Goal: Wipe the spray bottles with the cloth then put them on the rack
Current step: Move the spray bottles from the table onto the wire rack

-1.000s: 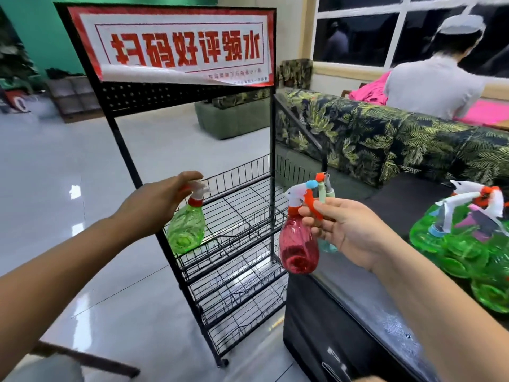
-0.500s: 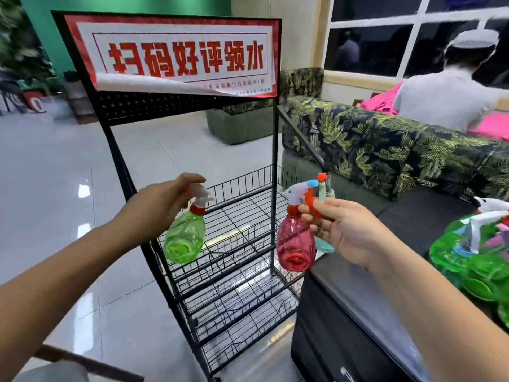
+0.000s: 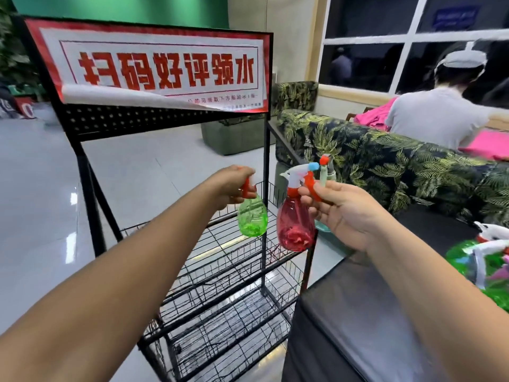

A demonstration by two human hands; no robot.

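Observation:
My left hand (image 3: 230, 187) grips a green spray bottle (image 3: 252, 216) by its neck and holds it over the top wire shelf of the black rack (image 3: 242, 274). My right hand (image 3: 347, 213) holds a red spray bottle (image 3: 295, 225) by its orange trigger, together with a pale teal bottle (image 3: 326, 172) mostly hidden behind the fingers. Both hang just right of the rack's upright post. No cloth is in view.
The rack carries a red and white sign (image 3: 159, 70) on top. A dark table (image 3: 358, 321) lies under my right arm, with several more bottles (image 3: 484, 260) at its right edge. Behind stands a leaf-print sofa (image 3: 385, 158) and a seated person (image 3: 440, 114).
My left hand has carried the green bottle to the right, further over the top shelf and closer to the red bottle. My view has shifted nearer to the rack.

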